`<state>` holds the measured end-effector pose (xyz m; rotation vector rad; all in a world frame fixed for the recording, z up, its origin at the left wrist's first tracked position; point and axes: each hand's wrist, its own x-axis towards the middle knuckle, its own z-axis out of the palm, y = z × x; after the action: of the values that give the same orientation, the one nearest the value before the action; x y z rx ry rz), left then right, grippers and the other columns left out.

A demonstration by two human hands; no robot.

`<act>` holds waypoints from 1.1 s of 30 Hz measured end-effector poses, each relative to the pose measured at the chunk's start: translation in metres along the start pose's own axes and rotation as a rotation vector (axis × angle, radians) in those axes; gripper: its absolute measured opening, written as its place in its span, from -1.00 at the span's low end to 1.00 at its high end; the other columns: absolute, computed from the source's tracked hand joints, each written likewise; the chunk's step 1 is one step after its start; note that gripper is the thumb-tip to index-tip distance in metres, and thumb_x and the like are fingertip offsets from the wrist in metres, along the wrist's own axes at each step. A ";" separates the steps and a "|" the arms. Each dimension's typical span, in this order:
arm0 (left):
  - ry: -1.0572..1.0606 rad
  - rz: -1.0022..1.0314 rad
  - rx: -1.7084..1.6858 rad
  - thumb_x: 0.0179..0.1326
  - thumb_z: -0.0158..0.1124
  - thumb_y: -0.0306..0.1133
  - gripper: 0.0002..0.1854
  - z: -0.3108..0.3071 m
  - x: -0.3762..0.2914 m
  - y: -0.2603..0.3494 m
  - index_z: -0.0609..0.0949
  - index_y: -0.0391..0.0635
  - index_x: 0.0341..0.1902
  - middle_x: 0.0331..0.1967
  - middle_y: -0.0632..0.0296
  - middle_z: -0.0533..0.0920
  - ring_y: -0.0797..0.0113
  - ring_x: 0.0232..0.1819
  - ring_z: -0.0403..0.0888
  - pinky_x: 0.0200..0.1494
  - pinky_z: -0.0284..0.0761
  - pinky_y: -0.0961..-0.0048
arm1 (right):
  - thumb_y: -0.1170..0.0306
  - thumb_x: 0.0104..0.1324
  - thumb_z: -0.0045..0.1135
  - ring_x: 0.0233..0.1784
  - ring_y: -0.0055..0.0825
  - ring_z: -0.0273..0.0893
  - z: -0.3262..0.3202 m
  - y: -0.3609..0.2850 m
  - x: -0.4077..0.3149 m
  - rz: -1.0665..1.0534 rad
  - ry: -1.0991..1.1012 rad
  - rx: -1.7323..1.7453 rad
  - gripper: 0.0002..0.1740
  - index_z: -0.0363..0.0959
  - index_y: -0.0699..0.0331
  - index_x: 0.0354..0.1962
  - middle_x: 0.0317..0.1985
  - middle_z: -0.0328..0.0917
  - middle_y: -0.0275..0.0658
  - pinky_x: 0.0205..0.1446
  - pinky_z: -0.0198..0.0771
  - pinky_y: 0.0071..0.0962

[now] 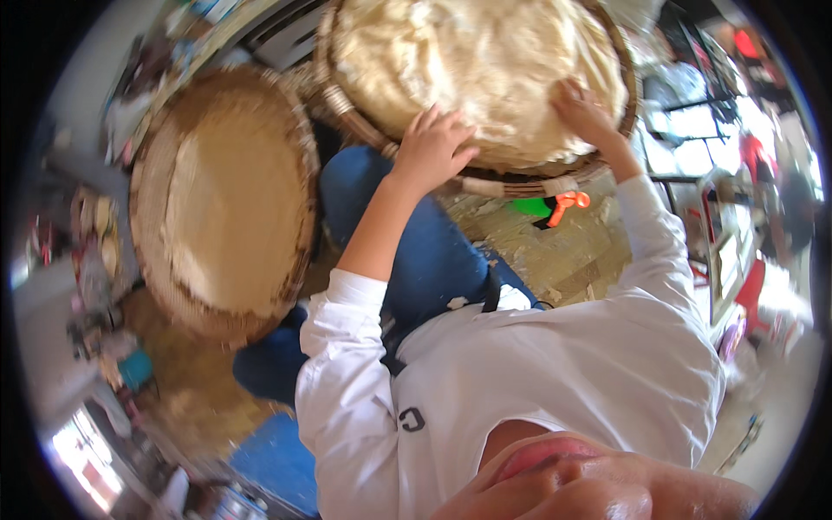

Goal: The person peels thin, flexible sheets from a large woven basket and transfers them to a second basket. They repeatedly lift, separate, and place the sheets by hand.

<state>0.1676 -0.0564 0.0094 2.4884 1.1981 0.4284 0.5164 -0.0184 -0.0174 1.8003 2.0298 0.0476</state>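
Before me a large round woven basket [484,188] with a bound rim holds a heap of pale cream, wrinkled, sheet-like material [507,78]. My left hand [435,146] rests palm down at the heap's near left side, its fingers spread and holding nothing that I can see. Over on the right part of the heap, my right hand [582,114] touches the material with bent fingers. Its fingertips are partly hidden, so I cannot tell whether they pinch a fold.
To the left stands a second woven basket [153,214] holding smoother cream material [227,208]. An orange and green plastic object [565,205] lies on the floor [552,260] under the near rim, among pale flakes. Racks with goods [708,123] line the right side.
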 end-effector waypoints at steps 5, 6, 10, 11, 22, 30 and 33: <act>0.666 -0.156 0.028 0.32 0.16 -0.33 -0.81 -0.044 -0.105 -0.118 0.68 -0.05 -0.10 -0.10 0.12 0.65 0.06 0.03 0.56 0.05 0.49 0.18 | 0.22 0.38 0.05 0.41 -0.03 0.21 -0.019 -0.011 0.002 -0.098 0.382 0.245 -0.56 0.37 0.07 0.18 0.38 0.19 -0.07 0.31 0.30 -0.07; 0.600 -0.328 0.010 0.33 0.13 -0.36 -0.81 -0.052 -0.140 -0.144 0.67 -0.09 -0.10 -0.10 0.09 0.64 0.05 0.01 0.58 0.01 0.50 0.20 | 0.25 0.35 0.09 0.38 -0.05 0.26 -0.028 -0.023 0.002 -0.192 0.470 0.377 -0.58 0.40 0.07 0.15 0.34 0.25 -0.07 0.31 0.31 -0.10; 0.116 -0.744 0.141 0.31 0.13 -0.34 -0.81 -0.058 -0.275 -0.213 0.65 -0.15 -0.17 -0.18 0.00 0.65 0.02 -0.08 0.61 -0.06 0.51 0.19 | 0.30 0.30 0.18 0.30 -0.10 0.36 -0.084 -0.107 -0.002 -0.435 0.459 0.578 -0.64 0.49 0.11 0.05 0.25 0.39 -0.12 0.29 0.33 -0.21; -0.031 -0.775 0.172 0.29 0.16 -0.30 -0.80 -0.056 -0.300 -0.220 0.64 -0.15 -0.18 -0.21 0.00 0.65 0.02 -0.10 0.61 -0.07 0.51 0.18 | 0.30 0.31 0.17 0.28 -0.10 0.38 -0.099 -0.136 -0.003 -0.503 0.454 0.650 -0.70 0.53 0.13 -0.01 0.21 0.43 -0.13 0.28 0.34 -0.21; -0.120 -0.900 0.001 0.08 0.34 -0.05 -0.64 -0.043 -0.337 -0.259 0.61 -0.13 -0.32 -0.23 0.00 0.66 0.02 -0.11 0.61 -0.10 0.52 0.13 | 0.21 0.25 0.15 -0.08 -0.20 0.57 -0.161 -0.524 0.041 -1.114 -0.085 0.402 -0.75 0.54 0.14 -0.19 -0.18 0.62 -0.27 -0.08 0.48 -0.23; -0.152 -0.831 0.041 0.11 0.24 -0.21 -0.75 -0.041 -0.329 -0.265 0.64 -0.12 -0.24 -0.17 0.02 0.66 0.03 -0.08 0.62 -0.03 0.54 0.15 | 0.31 0.13 0.21 -0.17 -0.27 0.60 -0.121 -0.607 0.079 -1.378 0.052 0.193 -0.84 0.54 0.07 -0.29 -0.31 0.62 -0.32 -0.17 0.48 -0.25; -0.199 -0.958 -0.171 0.12 0.23 -0.20 -0.73 -0.043 -0.325 -0.274 0.64 -0.13 -0.23 -0.16 0.00 0.66 0.01 -0.11 0.63 -0.04 0.54 0.12 | 0.34 0.11 0.20 -0.20 -0.27 0.59 -0.115 -0.610 0.087 -1.396 0.093 0.244 -0.87 0.52 0.09 -0.34 -0.34 0.60 -0.32 -0.20 0.47 -0.25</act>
<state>-0.2332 -0.1468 -0.1088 1.5076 1.9466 0.0115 -0.1020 -0.0032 -0.1211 0.1392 2.9535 -0.5337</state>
